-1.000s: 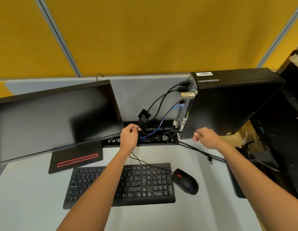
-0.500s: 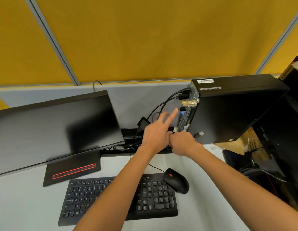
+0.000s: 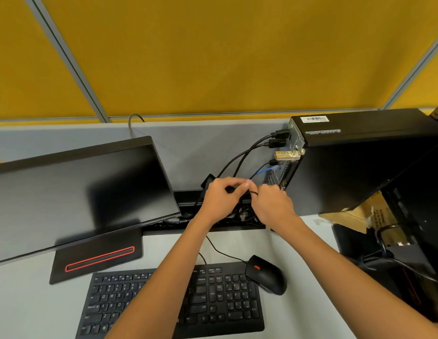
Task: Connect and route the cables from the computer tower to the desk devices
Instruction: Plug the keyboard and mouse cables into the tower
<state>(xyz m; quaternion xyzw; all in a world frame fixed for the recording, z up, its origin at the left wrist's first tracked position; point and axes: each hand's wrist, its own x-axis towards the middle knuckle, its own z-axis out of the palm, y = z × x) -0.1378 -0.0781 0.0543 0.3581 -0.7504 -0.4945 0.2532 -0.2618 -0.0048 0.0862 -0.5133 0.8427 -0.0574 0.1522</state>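
A black computer tower [image 3: 355, 165] stands at the right of the desk, its rear ports facing left. Two black cables [image 3: 247, 152] and a blue cable [image 3: 262, 171] are plugged into it. My left hand [image 3: 221, 198] and my right hand [image 3: 271, 204] meet just left of the tower's lower rear, above a cable slot [image 3: 188, 195] in the desk. Both pinch a thin black cable [image 3: 252, 192] that loops between their fingers. A black mouse [image 3: 265, 274] and a black keyboard [image 3: 174, 302] lie in front; the mouse's cable [image 3: 220, 250] runs back toward the slot.
A black monitor [image 3: 76, 194] on a red-trimmed stand [image 3: 98, 258] fills the left. A yellow partition wall [image 3: 213, 57] rises behind the desk. Cardboard [image 3: 364, 214] and dark equipment [image 3: 408, 241] sit at the desk's right edge. A tangle of cables lies in the slot under my hands.
My left hand's fingers, spread half a second ago, have curled onto the thin cable. Both hands, apart one second ago, now meet beside the tower's rear. The view has tilted upward.
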